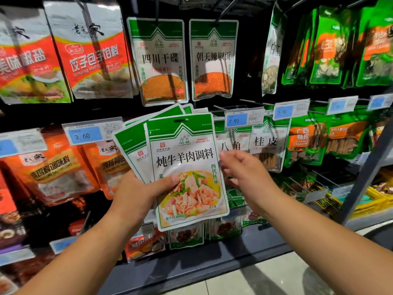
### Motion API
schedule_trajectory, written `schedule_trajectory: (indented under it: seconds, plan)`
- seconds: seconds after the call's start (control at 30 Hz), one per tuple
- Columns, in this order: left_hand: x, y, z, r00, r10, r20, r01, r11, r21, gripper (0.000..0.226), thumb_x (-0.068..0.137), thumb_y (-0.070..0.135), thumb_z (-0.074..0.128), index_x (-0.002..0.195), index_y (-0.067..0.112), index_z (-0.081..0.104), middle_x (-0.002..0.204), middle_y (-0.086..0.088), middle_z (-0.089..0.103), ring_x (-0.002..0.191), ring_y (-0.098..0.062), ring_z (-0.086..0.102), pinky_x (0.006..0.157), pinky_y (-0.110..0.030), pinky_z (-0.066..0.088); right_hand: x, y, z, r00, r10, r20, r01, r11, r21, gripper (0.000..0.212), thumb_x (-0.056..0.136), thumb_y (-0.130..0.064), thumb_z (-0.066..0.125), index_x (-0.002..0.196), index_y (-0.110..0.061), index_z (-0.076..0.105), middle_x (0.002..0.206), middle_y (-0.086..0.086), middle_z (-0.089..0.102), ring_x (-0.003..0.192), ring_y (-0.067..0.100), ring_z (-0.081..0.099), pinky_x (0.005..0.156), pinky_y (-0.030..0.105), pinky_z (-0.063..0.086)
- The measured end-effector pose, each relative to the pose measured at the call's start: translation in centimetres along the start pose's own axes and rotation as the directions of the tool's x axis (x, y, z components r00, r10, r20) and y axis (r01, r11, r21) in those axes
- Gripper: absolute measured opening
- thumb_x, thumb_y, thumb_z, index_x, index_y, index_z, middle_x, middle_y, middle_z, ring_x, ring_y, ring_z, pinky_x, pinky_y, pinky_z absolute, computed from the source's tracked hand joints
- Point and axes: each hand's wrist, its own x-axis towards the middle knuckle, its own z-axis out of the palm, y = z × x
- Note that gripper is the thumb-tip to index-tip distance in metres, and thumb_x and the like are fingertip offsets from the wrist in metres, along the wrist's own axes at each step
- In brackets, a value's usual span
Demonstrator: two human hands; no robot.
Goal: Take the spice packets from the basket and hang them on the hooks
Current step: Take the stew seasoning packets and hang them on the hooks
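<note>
My left hand (136,192) grips a fanned stack of several green-and-white spice packets (185,158), thumb pressed on the front one, which shows a meat dish. They are held upright in front of the middle shelf row. My right hand (242,169) is at the right edge of the front packet, fingers loosely curled and touching its side; whether it pinches the packet I cannot tell. A hook (221,107) juts out from the rack just above and right of the stack. The basket is out of view.
Two green-and-white packets (161,60) hang on hooks above. Red packets (91,58) hang at upper left, orange ones (53,167) at lower left, green bags (331,47) at right. Price tags (244,119) line the hook ends. A dark shelf ledge (212,258) runs below.
</note>
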Motion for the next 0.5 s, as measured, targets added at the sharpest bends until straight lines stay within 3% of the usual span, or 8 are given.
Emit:
schedule_trajectory:
  seconds: [0.1, 0.2, 0.3, 0.4, 0.5]
  plan:
    - [-0.4, 0.2, 0.1, 1.000, -0.011, -0.001, 0.011, 1.000, 0.004, 0.039, 0.079, 0.001, 0.078, 0.113, 0.018, 0.072, 0.105, -0.003, 0.080, 0.094, -0.025, 0.078, 0.074, -0.035, 0.063, -1.0, -0.1, 0.7, 0.999, -0.042, 0.034, 0.043, 0.998, -0.045, 0.023, 0.090, -0.033, 0.076, 0.073, -0.019, 0.068, 0.069, -0.001, 0.061, 0.064, 0.013, 0.055, 0.060, 0.022, 0.045]
    - [-0.7, 0.4, 0.2, 1.000, -0.011, -0.001, 0.011, 0.999, 0.035, 0.038, 0.078, 0.003, 0.080, 0.114, 0.016, 0.073, 0.102, -0.002, 0.080, 0.092, -0.023, 0.078, 0.071, -0.029, 0.062, -1.4, -0.1, 0.8, 0.998, -0.058, 0.031, 0.058, 0.998, -0.009, 0.020, 0.091, -0.021, 0.077, 0.073, -0.018, 0.068, 0.065, -0.002, 0.061, 0.060, 0.012, 0.052, 0.053, 0.019, 0.042]
    - [-1.0, 0.6, 0.3, 1.000, -0.006, -0.020, 0.007, 0.998, 0.058, 0.033, 0.080, 0.004, 0.081, 0.109, 0.018, 0.074, 0.098, 0.003, 0.081, 0.088, -0.016, 0.078, 0.067, -0.021, 0.060, -1.4, 0.0, 0.8, 0.998, -0.061, 0.026, 0.061, 0.998, -0.009, 0.018, 0.092, -0.018, 0.075, 0.075, -0.019, 0.068, 0.065, -0.004, 0.061, 0.061, 0.012, 0.052, 0.056, 0.020, 0.044]
    - [-1.2, 0.8, 0.1, 0.999, 0.014, -0.034, -0.010, 0.995, 0.104, 0.032, 0.080, 0.010, 0.082, 0.108, 0.022, 0.074, 0.098, 0.010, 0.080, 0.088, -0.009, 0.077, 0.066, -0.015, 0.057, -1.5, 0.2, 0.9, 0.998, -0.048, 0.033, 0.048, 0.999, 0.013, 0.013, 0.094, -0.019, 0.073, 0.083, -0.014, 0.068, 0.069, 0.004, 0.061, 0.065, 0.016, 0.052, 0.062, 0.025, 0.044]
    - [-1.3, 0.9, -0.2, 0.999, 0.013, -0.048, -0.008, 0.995, 0.104, 0.034, 0.079, 0.016, 0.082, 0.111, 0.020, 0.074, 0.098, 0.009, 0.080, 0.088, -0.010, 0.077, 0.065, -0.015, 0.057, -1.4, 0.3, 0.9, 0.998, -0.035, 0.053, 0.033, 0.998, 0.047, 0.003, 0.097, -0.014, 0.068, 0.099, -0.013, 0.070, 0.087, 0.012, 0.075, 0.077, 0.018, 0.066, 0.074, 0.027, 0.052]
